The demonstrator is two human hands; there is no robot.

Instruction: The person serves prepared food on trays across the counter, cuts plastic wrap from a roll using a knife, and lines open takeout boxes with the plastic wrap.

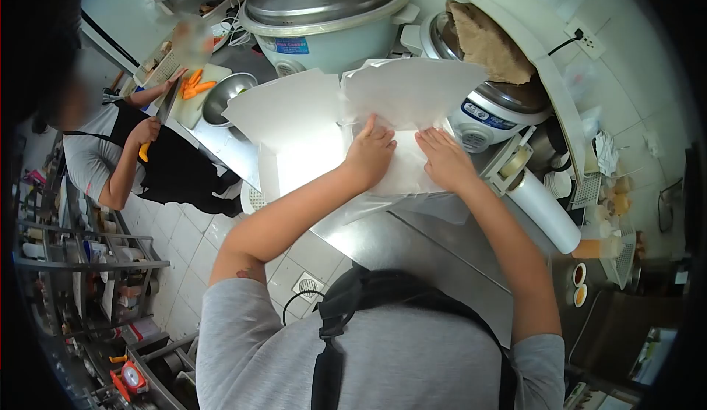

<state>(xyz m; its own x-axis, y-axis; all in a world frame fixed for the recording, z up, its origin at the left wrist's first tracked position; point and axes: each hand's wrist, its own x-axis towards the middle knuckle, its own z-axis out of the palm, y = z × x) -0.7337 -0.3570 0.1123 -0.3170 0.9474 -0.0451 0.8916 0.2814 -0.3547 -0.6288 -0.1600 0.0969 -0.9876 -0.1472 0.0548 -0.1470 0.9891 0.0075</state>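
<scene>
Two white open boxes stand side by side on the steel counter, their lids raised at the back. Inside the right box point(409, 163), my left hand point(370, 156) presses flat on the sheet lining it, fingers spread a little. My right hand point(445, 161) lies in the same box near its right side, fingers stretched out and touching the liner. The left box point(298, 152) is untouched. Thin translucent sheeting point(368, 209) hangs out below the boxes at the front.
Behind are a large rice cooker point(324, 20) and a smaller one point(486, 112) with a brown cloth point(490, 38). A plastic wrap roll point(545, 211) lies right. At left, a person point(110, 141) holds an orange-handled tool near carrots point(197, 86) and a metal bowl point(224, 99).
</scene>
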